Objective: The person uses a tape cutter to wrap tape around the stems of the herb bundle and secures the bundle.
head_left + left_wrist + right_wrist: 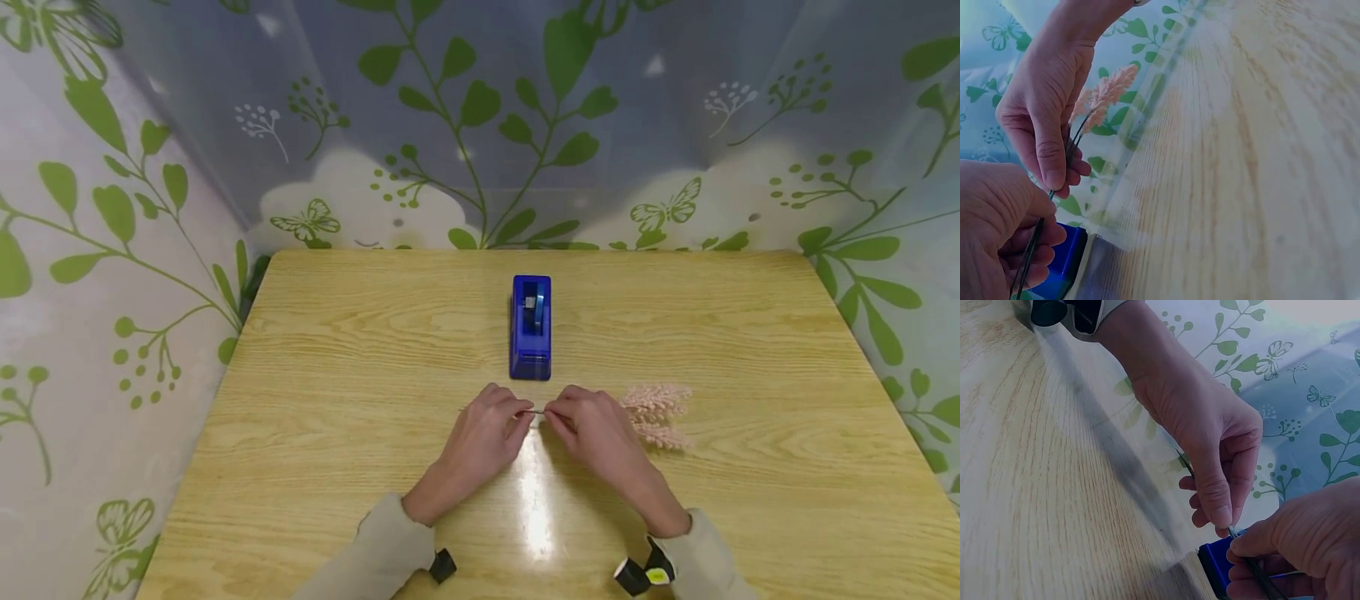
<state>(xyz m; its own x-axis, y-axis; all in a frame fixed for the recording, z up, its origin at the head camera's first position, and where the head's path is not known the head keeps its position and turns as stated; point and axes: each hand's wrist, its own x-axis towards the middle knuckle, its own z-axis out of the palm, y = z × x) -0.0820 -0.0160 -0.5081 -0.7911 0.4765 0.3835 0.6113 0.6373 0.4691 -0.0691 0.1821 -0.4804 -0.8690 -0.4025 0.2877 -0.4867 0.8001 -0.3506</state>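
Both hands pinch the thin dark stems (1032, 250) of a small bunch of pink feathery artificial flowers (656, 404). My left hand (486, 429) holds the stems between thumb and fingers, their lower ends running past its palm. Close beside it, my right hand (600, 433) pinches the same stems nearer the flower heads, which stick out to its right. Between the fingertips of the two hands only a short length of stem shows in the head view. Just beyond the hands, a blue tape dispenser (531, 329) stands upright on the wooden table (337, 350).
Cloth (480, 167) printed with green leaves and butterflies hangs behind the table and along its sides. Black wrist devices (633, 577) sit at both sleeves near the front. A bright light reflection (534, 508) lies on the tabletop between the forearms.
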